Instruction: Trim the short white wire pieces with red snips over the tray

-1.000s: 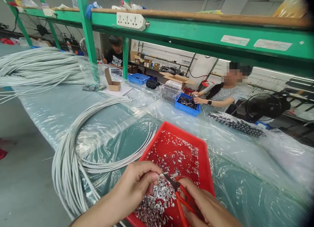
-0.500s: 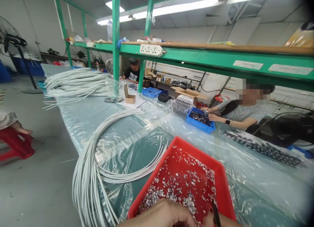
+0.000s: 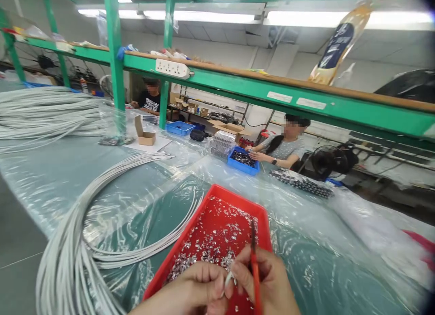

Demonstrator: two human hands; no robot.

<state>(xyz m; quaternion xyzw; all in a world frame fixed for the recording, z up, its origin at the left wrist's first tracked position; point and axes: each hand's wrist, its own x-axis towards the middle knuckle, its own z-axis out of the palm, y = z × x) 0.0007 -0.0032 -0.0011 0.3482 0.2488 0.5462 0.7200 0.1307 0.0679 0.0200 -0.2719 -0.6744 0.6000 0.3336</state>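
Note:
My left hand (image 3: 195, 290) is at the bottom edge, over the near end of a red tray (image 3: 238, 202), its fingers pinched on the end of a white cable (image 3: 229, 277). My right hand (image 3: 268, 283) is beside it, closed on red-handled scissors (image 3: 254, 269) whose dark blades point up and away. The thumbs of both hands meet at the cable end. The tray holds several small silvery scraps (image 3: 217, 242). A large loop of white cables (image 3: 81, 224) lies left of the tray on the plastic-covered table.
Clear plastic sheet (image 3: 306, 242) covers the green table. A second bundle of white cables (image 3: 44, 113) lies far left. A small cardboard box (image 3: 144, 133), blue bins (image 3: 242, 161) and a seated person (image 3: 285, 145) are across the table. A green shelf frame (image 3: 115, 56) with a power strip (image 3: 171, 69) stands overhead.
The view swung up and to the side, then came back down. Both hands dropped out of sight and are back over the tray, with the scissors now upright instead of angled left.

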